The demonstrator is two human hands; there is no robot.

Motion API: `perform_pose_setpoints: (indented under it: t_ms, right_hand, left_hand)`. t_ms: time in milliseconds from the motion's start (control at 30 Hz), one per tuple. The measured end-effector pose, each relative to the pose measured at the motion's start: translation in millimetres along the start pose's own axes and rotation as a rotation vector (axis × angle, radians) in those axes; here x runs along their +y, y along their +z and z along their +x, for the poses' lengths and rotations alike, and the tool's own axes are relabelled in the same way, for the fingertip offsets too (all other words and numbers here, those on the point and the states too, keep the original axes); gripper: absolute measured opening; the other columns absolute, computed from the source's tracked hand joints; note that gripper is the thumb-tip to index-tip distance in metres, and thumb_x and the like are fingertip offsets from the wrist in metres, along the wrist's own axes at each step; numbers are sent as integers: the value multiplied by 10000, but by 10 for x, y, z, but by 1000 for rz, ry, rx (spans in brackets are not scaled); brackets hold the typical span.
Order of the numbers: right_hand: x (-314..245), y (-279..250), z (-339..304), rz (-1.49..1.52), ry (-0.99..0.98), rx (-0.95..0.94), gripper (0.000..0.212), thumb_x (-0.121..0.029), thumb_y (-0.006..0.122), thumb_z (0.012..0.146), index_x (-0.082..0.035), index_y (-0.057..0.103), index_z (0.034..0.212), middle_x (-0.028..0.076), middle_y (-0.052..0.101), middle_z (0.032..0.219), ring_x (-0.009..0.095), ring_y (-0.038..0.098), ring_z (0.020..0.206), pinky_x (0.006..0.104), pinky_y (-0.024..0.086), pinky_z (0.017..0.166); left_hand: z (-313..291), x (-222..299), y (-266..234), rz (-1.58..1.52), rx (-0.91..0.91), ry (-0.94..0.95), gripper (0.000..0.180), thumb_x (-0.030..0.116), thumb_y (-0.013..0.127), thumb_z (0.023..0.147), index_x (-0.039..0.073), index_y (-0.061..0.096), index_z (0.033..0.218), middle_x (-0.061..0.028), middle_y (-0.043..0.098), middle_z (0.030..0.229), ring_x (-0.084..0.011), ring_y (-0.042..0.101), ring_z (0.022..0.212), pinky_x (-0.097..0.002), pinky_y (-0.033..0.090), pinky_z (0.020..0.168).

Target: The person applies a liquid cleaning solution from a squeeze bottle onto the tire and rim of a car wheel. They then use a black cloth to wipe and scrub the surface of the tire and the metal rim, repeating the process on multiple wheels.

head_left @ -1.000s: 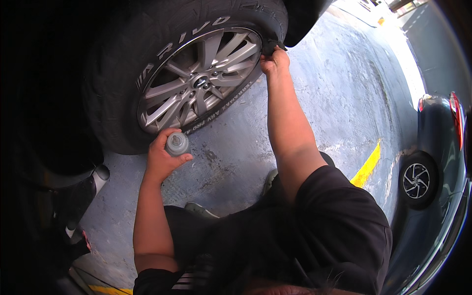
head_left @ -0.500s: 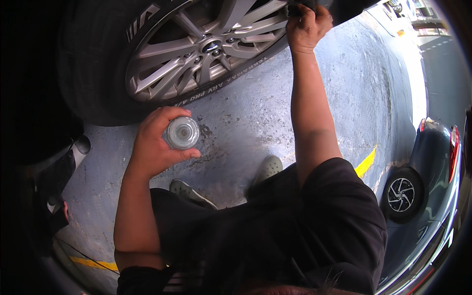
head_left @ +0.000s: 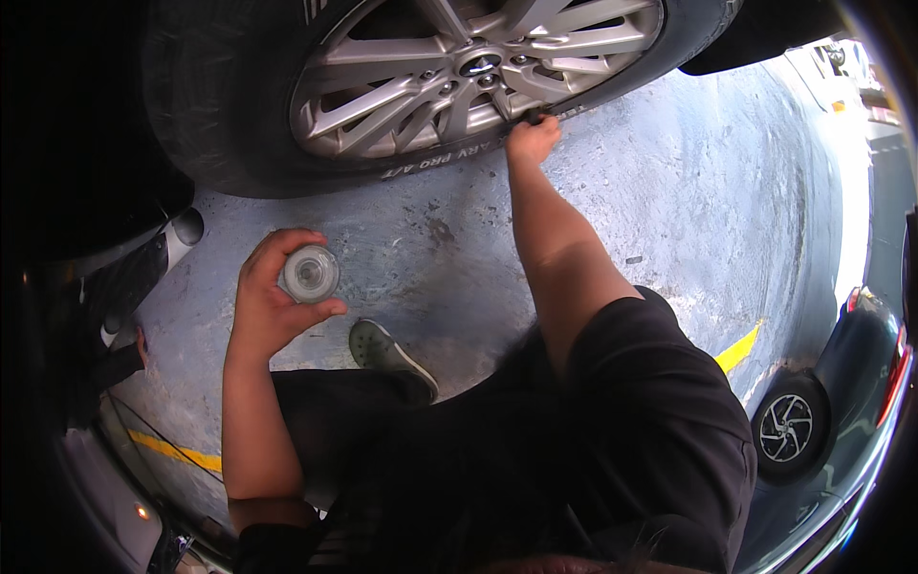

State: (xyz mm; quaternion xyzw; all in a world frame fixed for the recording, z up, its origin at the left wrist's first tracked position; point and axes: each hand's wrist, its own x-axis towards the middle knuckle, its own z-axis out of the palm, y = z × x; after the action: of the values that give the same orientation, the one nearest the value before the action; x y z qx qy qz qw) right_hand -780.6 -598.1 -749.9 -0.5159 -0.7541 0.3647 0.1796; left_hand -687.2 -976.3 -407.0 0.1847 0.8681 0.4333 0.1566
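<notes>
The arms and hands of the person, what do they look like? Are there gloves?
No gloves: the bare left hand and bare right hand show no watch or bracelet. Both forearms are bare too, below short, loose black fabric sleeves.

I wear a black shirt (head_left: 574, 459) with short sleeves (head_left: 660, 373) and faint pale stripes (head_left: 335, 545). My trousers (head_left: 325, 397) are black, my visible shoe (head_left: 384, 352) grey-green and rounded.

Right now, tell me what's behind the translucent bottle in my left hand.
Blue-grey floor shows past the translucent bottle; the left hand wraps its left side. Whatever lies directly behind it is covered.
</notes>
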Motion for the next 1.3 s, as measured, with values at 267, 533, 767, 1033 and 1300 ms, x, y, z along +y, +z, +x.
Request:
perform_pose_setpoints:
  t_ms: [267,533,767,1033,1300]
  right_hand:
    - [-177,598,-1625,473,498,-683,476,-163,720,934,-112,435,1311,162,588,1150,332,615,1054,588,559,714]
    - [-1667,-382,-2629,907,842,-1136,334,-89,684,983,-89,430,1199,134,512,1125,258,552,881,475,623,766]
    - [-2948,-1918,-2271,1408,370,-1397,170,-99,599,1047,-81,518,1196,82,662,1179,245,686,994,495,604,890]
    - [-3208,-2826,-441,1555,-326,-290,121,-172,601,1075,-115,570,1178,63,697,1076,185,684,918,388,564,820]
    - [-3289,-2522,-492,701,-783,544,314,-8,595,944,-60,702,1235,133,671,1175,266,631,1109,375,484,1014]
  left_hand:
    - [-64,3,-77,64,-7,-10,726,117,987,534,81,674,1188,-83,706,1141,-271,686,1083,-382,527,958]
    - [-21,62,-64,-99,-111,24,725,142,993,536,90,676,1186,-78,713,1147,-276,681,1106,-399,519,974]
    - [-28,243,-224,-68,-381,70,726,215,1003,530,116,684,1175,-64,720,1120,-294,676,1100,-408,500,986]
    - [57,413,-184,65,-403,190,697,274,995,557,133,681,1163,-67,735,1092,-322,675,1115,-446,456,1029]
    - [293,463,-77,71,-445,311,663,316,984,575,123,691,1138,-79,740,1081,-341,681,1085,-442,479,1003]
